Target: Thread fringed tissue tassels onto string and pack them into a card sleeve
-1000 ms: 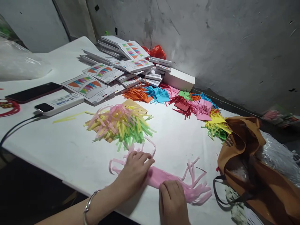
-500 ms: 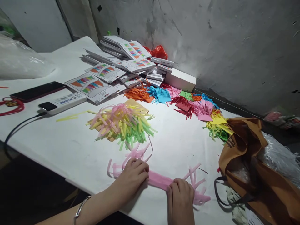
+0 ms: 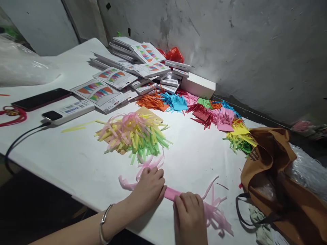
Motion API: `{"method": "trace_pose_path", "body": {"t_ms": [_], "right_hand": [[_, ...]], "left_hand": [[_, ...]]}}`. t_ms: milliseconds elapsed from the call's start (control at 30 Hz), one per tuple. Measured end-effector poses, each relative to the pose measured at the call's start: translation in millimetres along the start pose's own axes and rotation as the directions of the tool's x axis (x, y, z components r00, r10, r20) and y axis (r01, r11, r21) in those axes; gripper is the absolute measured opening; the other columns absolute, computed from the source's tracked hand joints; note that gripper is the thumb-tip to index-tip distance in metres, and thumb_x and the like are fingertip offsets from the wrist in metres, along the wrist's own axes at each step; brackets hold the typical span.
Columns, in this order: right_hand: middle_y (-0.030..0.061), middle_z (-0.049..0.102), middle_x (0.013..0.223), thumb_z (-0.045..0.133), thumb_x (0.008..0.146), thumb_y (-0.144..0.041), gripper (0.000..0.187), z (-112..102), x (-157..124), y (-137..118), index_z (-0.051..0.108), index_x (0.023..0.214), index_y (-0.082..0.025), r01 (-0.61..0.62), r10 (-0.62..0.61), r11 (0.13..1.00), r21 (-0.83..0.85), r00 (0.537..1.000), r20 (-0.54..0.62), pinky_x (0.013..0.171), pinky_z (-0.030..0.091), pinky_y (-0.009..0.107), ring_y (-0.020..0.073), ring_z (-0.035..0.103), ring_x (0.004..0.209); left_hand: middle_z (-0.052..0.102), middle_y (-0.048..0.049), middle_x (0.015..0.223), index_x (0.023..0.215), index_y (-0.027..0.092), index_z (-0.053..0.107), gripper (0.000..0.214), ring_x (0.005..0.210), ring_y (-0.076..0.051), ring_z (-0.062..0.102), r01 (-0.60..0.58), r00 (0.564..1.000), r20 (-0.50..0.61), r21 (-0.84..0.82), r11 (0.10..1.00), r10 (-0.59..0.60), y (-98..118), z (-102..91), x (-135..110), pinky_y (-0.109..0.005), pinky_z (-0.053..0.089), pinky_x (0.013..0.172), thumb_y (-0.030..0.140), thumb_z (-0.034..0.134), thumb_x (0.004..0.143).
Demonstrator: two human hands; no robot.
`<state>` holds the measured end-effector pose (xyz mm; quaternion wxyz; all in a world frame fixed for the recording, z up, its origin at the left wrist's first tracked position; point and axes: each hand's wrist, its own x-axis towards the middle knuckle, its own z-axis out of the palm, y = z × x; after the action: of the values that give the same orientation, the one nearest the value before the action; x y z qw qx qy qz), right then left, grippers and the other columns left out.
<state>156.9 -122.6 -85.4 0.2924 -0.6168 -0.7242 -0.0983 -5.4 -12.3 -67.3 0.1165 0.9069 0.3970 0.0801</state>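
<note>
A strip of pink tissue paper (image 3: 171, 194) with fringed ends lies across the near part of the table. My left hand (image 3: 150, 186), with a silver bangle on its wrist, has its fingers curled over the strip's left part. My right hand (image 3: 190, 211) is bent over its right part, fingertips pressed down on the paper. Between the hands a narrow flat band of pink shows; loose fringe spreads out beyond each hand. The fingertips are partly hidden. Just past my left hand lies a pile of pink, yellow and green fringed paper (image 3: 143, 132).
Bright fringed tassels (image 3: 201, 114) line the table's back, beside stacked printed cards (image 3: 116, 80) and a white box (image 3: 198, 85). To the left are a phone (image 3: 42, 98) and a white device (image 3: 67, 110) with a cable. A brown bag (image 3: 270, 170) sits at the right.
My hands have come closer together, the right one shifting left. The pink band between them looks shorter and narrower. The fringe at its right end hangs lower.
</note>
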Motion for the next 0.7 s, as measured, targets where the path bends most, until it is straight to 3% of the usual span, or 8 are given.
{"method": "trace_pose_path", "body": {"t_ms": [100,167,233,300,400,533,700], "right_hand": [[0.0047,0.058,0.079,0.04,0.095,-0.003,0.025,4.7,-2.0,-4.2,0.06,0.091,-0.018,-0.025,0.025,0.997,0.069,1.0,-0.008,0.08,0.038,0.04,0.0212,0.048,0.077],[0.0046,0.058,0.082,0.043,0.095,-0.005,0.022,8.0,-3.8,-6.1,0.06,0.092,-0.019,-0.078,0.082,0.99,0.116,0.996,-0.026,0.078,0.037,0.038,0.0211,0.048,0.079],[0.0054,0.059,0.088,0.045,0.096,-0.01,0.017,12.2,-5.3,-7.7,0.059,0.097,-0.02,-0.097,0.099,0.985,0.143,0.995,-0.006,0.08,0.037,0.039,0.022,0.05,0.082],[0.005,0.058,0.085,0.04,0.099,-0.014,0.02,17.1,-7.1,-7.6,0.059,0.094,-0.021,-0.078,0.079,0.991,0.108,0.997,-0.005,0.08,0.036,0.041,0.0223,0.049,0.079],[0.0032,0.054,0.075,0.032,0.101,-0.013,0.03,21.1,-13.1,-1.0,0.055,0.083,-0.022,-0.051,0.052,0.998,0.036,0.998,-0.022,0.077,0.035,0.041,0.0217,0.046,0.073],[0.0057,0.06,0.09,0.043,0.099,-0.013,0.018,14.9,-24.7,13.9,0.055,0.089,-0.022,-0.12,0.122,0.99,-0.078,0.992,0.02,0.086,0.034,0.045,0.0244,0.053,0.086],[0.0063,0.058,0.085,0.044,0.097,-0.013,0.02,6.8,-21.5,16.4,0.053,0.083,-0.023,-0.229,0.265,0.937,-0.263,0.958,0.11,0.084,0.034,0.049,0.0269,0.052,0.083]], "left_hand": [[0.064,-0.0071,0.1,0.087,0.018,0.066,0.002,0.094,-0.027,0.051,-0.067,0.993,-0.102,-0.093,0.993,0.058,-2.4,-2.2,-3.6,-0.047,0.032,0.087,0.02,0.064,0.087],[0.064,-0.0048,0.11,0.093,0.021,0.064,0.011,0.102,-0.027,0.05,-0.217,0.961,-0.205,-0.145,0.965,0.185,-3.5,-1.8,-6.7,-0.05,0.027,0.099,0.019,0.07,0.083],[0.066,-0.0011,0.109,0.086,0.022,0.062,0.009,0.103,-0.024,0.05,-0.362,0.909,-0.273,-0.142,0.921,0.315,-4.6,1.4,-9.4,-0.05,0.022,0.105,0.014,0.067,0.086],[0.066,0.001,0.097,0.077,0.02,0.058,0.017,0.097,-0.021,0.051,-0.419,0.882,-0.296,-0.137,0.898,0.366,-6.4,6.2,-11.2,-0.046,0.024,0.104,0.01,0.063,0.09],[0.064,0.0018,0.087,0.073,0.019,0.056,0.02,0.088,-0.019,0.05,-0.365,0.909,-0.293,-0.215,0.906,0.297,-11.0,10.7,-12.7,-0.04,0.031,0.092,0.016,0.068,0.088],[0.063,0.0005,0.088,0.075,0.019,0.061,0.015,0.086,-0.02,0.05,-0.258,0.959,-0.193,-0.285,0.923,0.208,-13.1,7.0,-14.6,-0.039,0.031,0.086,0.016,0.064,0.089],[0.063,-0.0051,0.091,0.078,0.017,0.063,0.018,0.087,-0.024,0.051,-0.094,0.993,-0.088,-0.166,0.982,0.08,-1.3,3.3,-10.0,-0.046,0.031,0.089,0.013,0.053,0.091]]}}
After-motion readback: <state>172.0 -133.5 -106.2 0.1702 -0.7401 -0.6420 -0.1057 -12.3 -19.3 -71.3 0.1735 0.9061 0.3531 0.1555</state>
